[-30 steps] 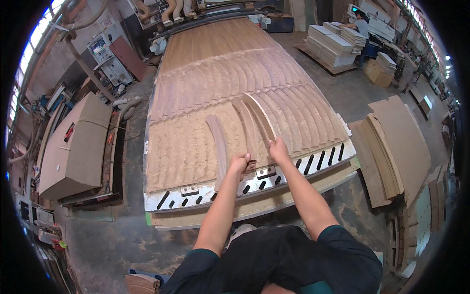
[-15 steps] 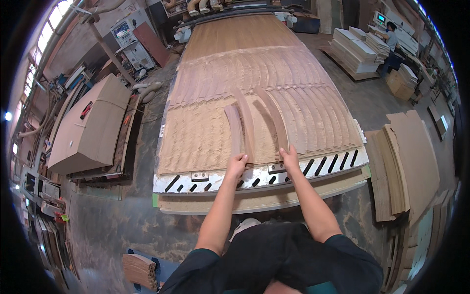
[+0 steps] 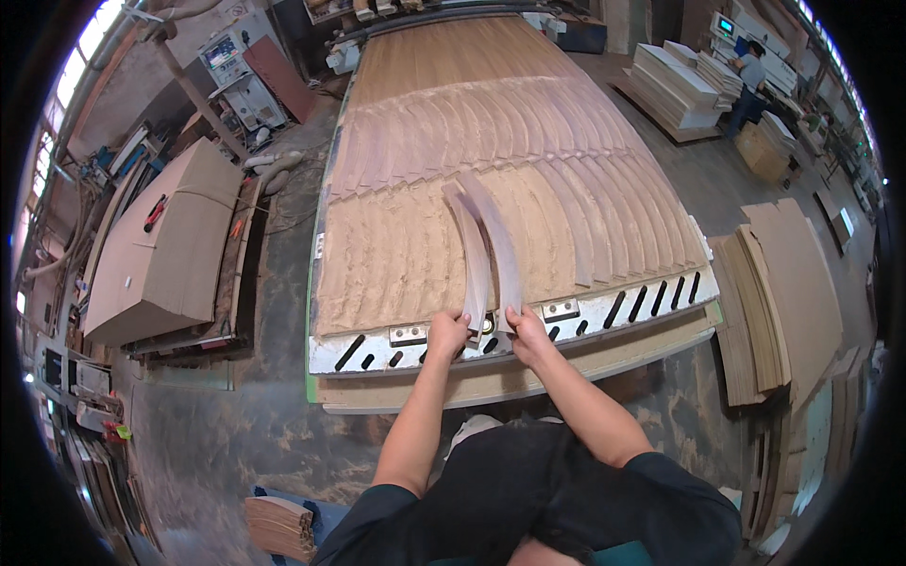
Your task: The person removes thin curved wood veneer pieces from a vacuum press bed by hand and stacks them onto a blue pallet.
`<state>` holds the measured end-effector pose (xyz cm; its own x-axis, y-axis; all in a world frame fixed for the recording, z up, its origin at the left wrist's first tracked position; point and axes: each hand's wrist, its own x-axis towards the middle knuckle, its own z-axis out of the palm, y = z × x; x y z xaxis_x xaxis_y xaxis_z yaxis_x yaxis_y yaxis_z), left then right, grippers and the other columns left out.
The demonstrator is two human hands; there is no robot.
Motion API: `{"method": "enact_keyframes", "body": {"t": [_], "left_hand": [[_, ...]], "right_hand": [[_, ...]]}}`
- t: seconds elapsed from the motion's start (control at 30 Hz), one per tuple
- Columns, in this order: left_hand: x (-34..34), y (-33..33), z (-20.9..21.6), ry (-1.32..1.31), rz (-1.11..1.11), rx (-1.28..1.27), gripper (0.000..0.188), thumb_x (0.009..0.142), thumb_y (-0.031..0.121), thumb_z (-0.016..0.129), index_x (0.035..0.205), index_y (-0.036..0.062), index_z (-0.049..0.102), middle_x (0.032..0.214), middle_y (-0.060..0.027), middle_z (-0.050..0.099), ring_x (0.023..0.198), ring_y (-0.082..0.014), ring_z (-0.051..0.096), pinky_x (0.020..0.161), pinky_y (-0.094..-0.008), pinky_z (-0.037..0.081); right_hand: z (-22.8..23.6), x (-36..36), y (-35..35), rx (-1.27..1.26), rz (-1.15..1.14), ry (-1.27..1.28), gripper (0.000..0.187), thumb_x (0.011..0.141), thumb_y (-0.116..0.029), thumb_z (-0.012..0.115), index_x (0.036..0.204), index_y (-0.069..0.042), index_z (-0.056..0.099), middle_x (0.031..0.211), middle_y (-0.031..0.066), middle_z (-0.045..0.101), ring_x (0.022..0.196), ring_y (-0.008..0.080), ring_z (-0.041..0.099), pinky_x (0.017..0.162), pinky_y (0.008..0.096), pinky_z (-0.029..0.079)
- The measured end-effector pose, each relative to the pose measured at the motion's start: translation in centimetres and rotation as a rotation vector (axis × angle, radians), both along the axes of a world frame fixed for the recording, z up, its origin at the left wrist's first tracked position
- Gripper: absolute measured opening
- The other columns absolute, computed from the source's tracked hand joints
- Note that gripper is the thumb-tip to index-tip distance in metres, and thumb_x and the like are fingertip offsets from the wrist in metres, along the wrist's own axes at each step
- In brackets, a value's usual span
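At the near left, a bundle of curved pieces [image 3: 280, 526] is set low. Beyond it, one curved strip [image 3: 474, 255] is clamped in the grip of the left hand [image 3: 448, 333], and a second strip [image 3: 506, 250] in that of the right hand [image 3: 528, 334]. Both strips are held over the near edge of the surface [image 3: 326, 357], crossing toward their far ends. Sawdust [image 3: 396, 255] is spread to the left; more cut strips [image 3: 623, 212] are lined up right. At the far left, markings on a control cabinet [image 3: 247, 87] are too small to be read.
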<state>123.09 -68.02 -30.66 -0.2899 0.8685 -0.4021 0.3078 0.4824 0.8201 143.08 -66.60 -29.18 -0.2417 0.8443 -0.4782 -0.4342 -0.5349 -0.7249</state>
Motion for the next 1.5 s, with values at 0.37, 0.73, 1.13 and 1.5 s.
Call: {"method": "enact_keyframes", "body": {"t": [0.37, 0.73, 1.13, 1.5], "left_hand": [[-2.6, -0.6, 2.5, 0.407, -0.436, 0.056, 0.046, 0.105, 0.030, 0.063, 0.150, 0.0224, 0.063, 0.116, -0.0261, 0.076, 0.112, -0.0462, 0.072, 0.097, -0.0560, 0.055], [-3.7, -0.3, 3.6, 0.455, -0.537, 0.062, 0.044, 0.105, 0.028, 0.060, 0.149, 0.0232, 0.063, 0.118, -0.0250, 0.076, 0.112, -0.0450, 0.072, 0.096, -0.0560, 0.056], [-4.4, 1.2, 4.4, 0.455, -0.454, -0.042, 0.042, 0.108, 0.037, 0.053, 0.145, 0.0254, 0.068, 0.126, -0.0209, 0.076, 0.118, -0.0421, 0.072, 0.100, -0.0530, 0.056], [6.4, 3.8, 8.6, 0.363, -0.390, 0.342, 0.040, 0.101, 0.032, 0.067, 0.133, 0.0104, 0.075, 0.110, -0.0201, 0.077, 0.104, -0.0405, 0.073, 0.089, -0.0513, 0.058]], "right_hand": [[-1.0, -5.7, -2.2, 0.157, -0.061, -0.233, 0.043, 0.104, -0.004, 0.069, 0.146, -0.001, 0.060, 0.129, 0.0100, 0.073, 0.115, 0.0179, 0.067, 0.101, 0.0333, 0.053], [-0.5, -7.2, -1.5, 0.273, 0.056, -0.594, 0.051, 0.101, -0.009, 0.075, 0.149, 0.000, 0.061, 0.116, 0.0127, 0.075, 0.099, 0.0165, 0.068, 0.088, 0.0322, 0.054], [-2.3, -6.3, 0.7, 0.367, 0.073, -0.686, 0.073, 0.096, -0.014, 0.083, 0.158, 0.004, 0.050, 0.093, 0.0073, 0.070, 0.078, 0.0128, 0.067, 0.069, 0.0293, 0.055], [-2.5, 3.6, 1.2, 0.449, 0.028, -0.998, 0.050, 0.094, -0.027, 0.082, 0.136, -0.002, 0.071, 0.111, 0.0148, 0.071, 0.086, 0.0199, 0.067, 0.079, 0.0356, 0.058]]}}
